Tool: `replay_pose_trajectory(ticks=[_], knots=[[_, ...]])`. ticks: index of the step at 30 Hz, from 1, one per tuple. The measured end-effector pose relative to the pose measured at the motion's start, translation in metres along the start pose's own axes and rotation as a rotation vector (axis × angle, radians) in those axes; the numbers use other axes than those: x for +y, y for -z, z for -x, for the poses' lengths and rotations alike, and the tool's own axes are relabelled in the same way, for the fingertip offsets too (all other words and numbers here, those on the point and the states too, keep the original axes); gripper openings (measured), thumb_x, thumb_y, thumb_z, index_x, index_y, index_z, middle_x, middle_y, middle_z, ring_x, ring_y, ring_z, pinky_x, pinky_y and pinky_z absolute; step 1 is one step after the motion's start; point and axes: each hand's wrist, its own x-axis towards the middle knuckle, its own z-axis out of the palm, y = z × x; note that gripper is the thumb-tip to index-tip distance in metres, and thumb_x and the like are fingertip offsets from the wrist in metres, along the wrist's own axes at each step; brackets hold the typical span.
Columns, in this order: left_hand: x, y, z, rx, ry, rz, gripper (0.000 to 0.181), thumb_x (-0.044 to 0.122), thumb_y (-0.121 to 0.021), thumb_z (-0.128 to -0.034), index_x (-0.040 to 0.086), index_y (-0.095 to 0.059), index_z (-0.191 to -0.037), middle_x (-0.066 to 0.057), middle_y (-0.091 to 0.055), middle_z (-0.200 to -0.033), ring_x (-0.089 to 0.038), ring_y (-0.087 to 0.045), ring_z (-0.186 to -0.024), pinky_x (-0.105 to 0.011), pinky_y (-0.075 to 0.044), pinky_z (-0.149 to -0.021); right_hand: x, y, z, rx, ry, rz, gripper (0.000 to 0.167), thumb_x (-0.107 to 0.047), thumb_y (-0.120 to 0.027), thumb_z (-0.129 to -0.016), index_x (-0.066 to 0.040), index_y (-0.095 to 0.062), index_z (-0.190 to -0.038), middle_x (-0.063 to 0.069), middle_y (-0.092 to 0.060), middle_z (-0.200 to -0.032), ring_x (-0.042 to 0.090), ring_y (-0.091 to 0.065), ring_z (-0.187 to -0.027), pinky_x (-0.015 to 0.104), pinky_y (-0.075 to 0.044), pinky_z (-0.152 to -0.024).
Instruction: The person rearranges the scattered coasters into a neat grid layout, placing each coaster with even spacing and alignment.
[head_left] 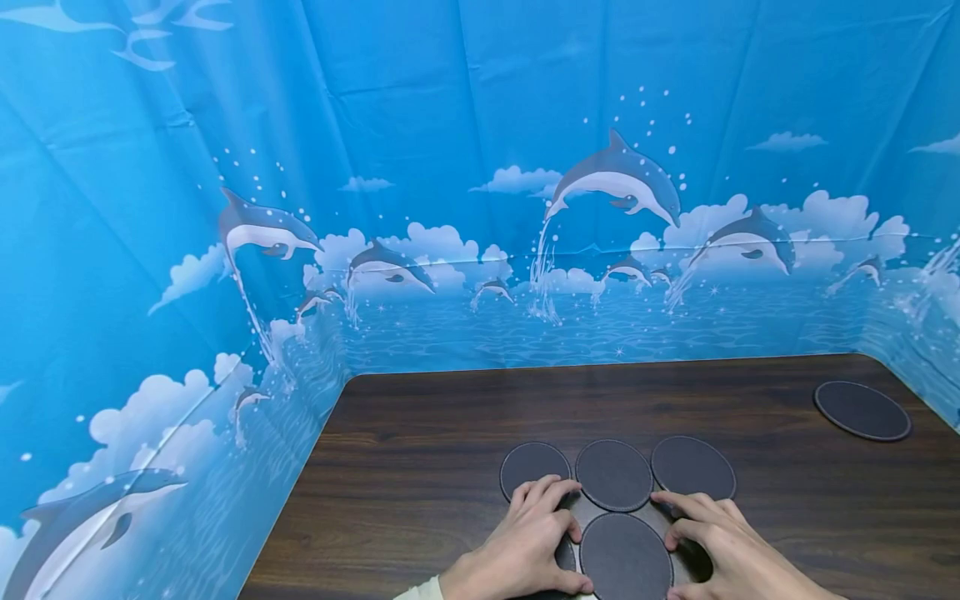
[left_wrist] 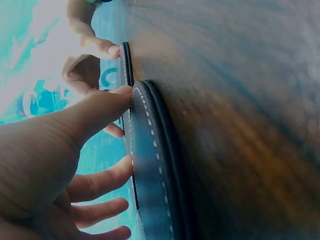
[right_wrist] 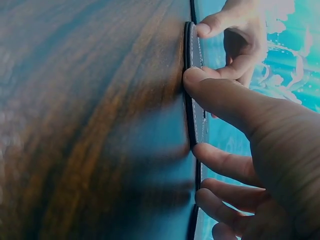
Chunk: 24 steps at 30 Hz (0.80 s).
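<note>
Round dark coasters with stitched rims lie on the wooden table in the head view. The front middle coaster (head_left: 626, 557) sits between my two hands. My left hand (head_left: 521, 542) spreads over a partly hidden coaster (head_left: 564, 554), its thumb and index fingertips at the left rim of the front middle coaster. My right hand (head_left: 723, 546) touches that coaster's right rim with spaced thumb and index fingertips; its other fingers reach toward the back row. Behind are a left coaster (head_left: 528, 467), a middle coaster (head_left: 614, 475) and a right coaster (head_left: 693, 469).
Another round coaster (head_left: 862, 411) lies alone near the table's far right corner. The dark wooden table (head_left: 405, 475) ends at a blue dolphin-print curtain (head_left: 420, 150), which surrounds its back and sides.
</note>
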Motion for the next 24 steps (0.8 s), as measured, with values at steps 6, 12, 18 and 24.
replay_pose_trajectory(ticks=[6,12,18,24], knots=[[-0.001,0.0,0.0,0.008,-0.011,0.001,0.04,0.065,-0.084,-0.0729,0.034,-0.06,-0.082,0.002,-0.044,-0.15,-0.019,-0.036,-0.138,-0.044,-0.032,-0.108,0.0,0.003,-0.002,-0.06,-0.038,-0.02,0.032,-0.063,-0.08,-0.075,-0.041,-0.065,-0.092,0.014,-0.055,-0.14,0.028,-0.052,-0.112,0.055,-0.04,-0.078],[-0.002,0.002,0.0,-0.021,0.001,0.033,0.038,0.065,-0.081,-0.0763,0.034,-0.061,-0.086,0.002,-0.042,-0.151,-0.018,-0.034,-0.139,-0.045,-0.033,-0.107,-0.002,0.01,-0.002,-0.11,-0.096,-0.041,0.032,-0.067,-0.077,-0.077,-0.042,-0.068,-0.095,0.011,-0.052,-0.143,0.03,-0.049,-0.113,0.052,-0.039,-0.079],[-0.006,0.01,-0.002,0.001,0.012,0.065,0.036,0.064,-0.075,-0.0839,0.031,-0.063,-0.095,-0.001,-0.043,-0.152,-0.022,-0.036,-0.14,-0.049,-0.034,-0.106,0.0,0.017,-0.003,-0.05,-0.102,0.012,0.039,-0.067,-0.076,-0.078,-0.037,-0.073,-0.102,0.006,-0.051,-0.145,0.028,-0.05,-0.117,0.051,-0.039,-0.083],[-0.007,0.016,-0.01,0.031,0.019,0.07,0.036,0.054,-0.075,-0.0896,0.026,-0.065,-0.109,-0.003,-0.044,-0.151,-0.021,-0.037,-0.139,-0.053,-0.035,-0.106,0.006,0.026,-0.001,0.011,-0.105,0.078,0.051,-0.067,-0.078,-0.076,-0.029,-0.076,-0.109,0.003,-0.05,-0.146,0.023,-0.052,-0.118,0.047,-0.036,-0.085]])
